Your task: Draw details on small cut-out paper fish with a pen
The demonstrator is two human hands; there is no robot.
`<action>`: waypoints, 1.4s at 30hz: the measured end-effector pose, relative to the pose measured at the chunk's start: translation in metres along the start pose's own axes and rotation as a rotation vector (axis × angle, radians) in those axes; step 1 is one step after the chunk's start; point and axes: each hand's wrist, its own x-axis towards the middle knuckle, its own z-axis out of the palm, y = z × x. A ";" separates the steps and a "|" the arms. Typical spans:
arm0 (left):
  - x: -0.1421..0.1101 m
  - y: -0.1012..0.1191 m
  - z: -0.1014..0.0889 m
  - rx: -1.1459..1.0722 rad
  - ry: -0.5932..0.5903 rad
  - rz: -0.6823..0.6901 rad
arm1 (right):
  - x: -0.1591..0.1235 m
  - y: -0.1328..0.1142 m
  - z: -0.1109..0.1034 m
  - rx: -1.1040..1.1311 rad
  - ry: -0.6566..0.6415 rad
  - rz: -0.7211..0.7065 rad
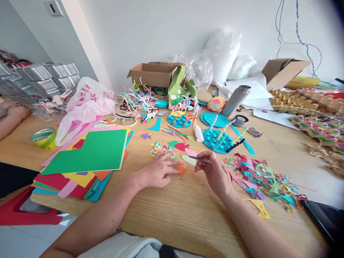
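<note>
My left hand (158, 170) lies on the table with its fingers stretched out, the fingertips at the edge of an orange paper fish (182, 169). A slim pen (201, 159) is held in my right hand (215, 175), its dark end pointing left above a pale green paper fish (187, 158). Just beyond are a pink paper fish (191, 152), a red paper fish (181, 146) and a green paper fish (172, 143). Small coloured paper bits (156, 148) lie behind my left fingers, and a purple paper fish (146, 136) rests farther back.
Coloured paper sheets (107, 150) are stacked at left, near green-yellow tape (43, 138). Paper scraps (268, 179) and a black phone (322, 218) lie right. Behind stand blue craft plates (217, 139), a steel flask (236, 100) and a green bag (177, 86). Another person's hand (18, 111) rests far left.
</note>
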 end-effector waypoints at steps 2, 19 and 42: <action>0.000 0.002 0.000 0.002 -0.014 -0.002 | -0.001 -0.001 0.002 0.039 0.011 0.080; -0.001 0.010 -0.001 0.072 0.042 0.034 | -0.007 0.010 0.010 -0.122 0.086 0.150; 0.001 0.011 -0.007 0.013 -0.014 0.035 | -0.006 0.004 0.014 -0.267 0.034 0.159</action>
